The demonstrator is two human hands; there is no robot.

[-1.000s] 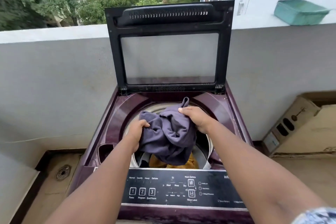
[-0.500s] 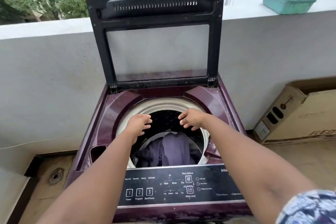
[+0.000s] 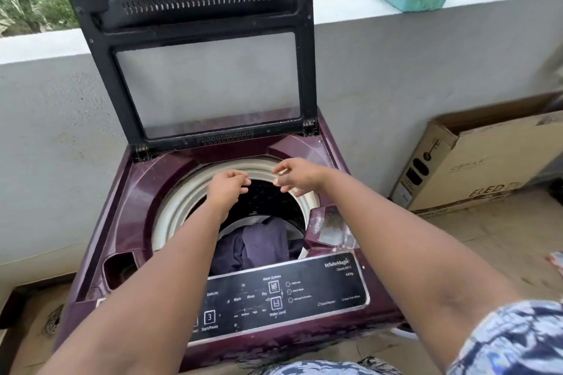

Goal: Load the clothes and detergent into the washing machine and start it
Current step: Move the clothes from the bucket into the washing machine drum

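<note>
While both of your forearms reach forward over the control panel (image 3: pixel 283 298), your left hand (image 3: pixel 227 189) and right hand (image 3: pixel 297 175) hover side by side above the drum opening of the washing machine (image 3: pixel 122 201), apart from each other and touching nothing. Your fingers are loose and slightly curled, empty of any cloth. Below your wrists, the dark purple clothes (image 3: pixel 259 245) lie bunched inside the drum, near its front edge. Behind your hands, the lid (image 3: pixel 198 70) stands raised and upright against the balcony wall (image 3: pixel 54 137).
</note>
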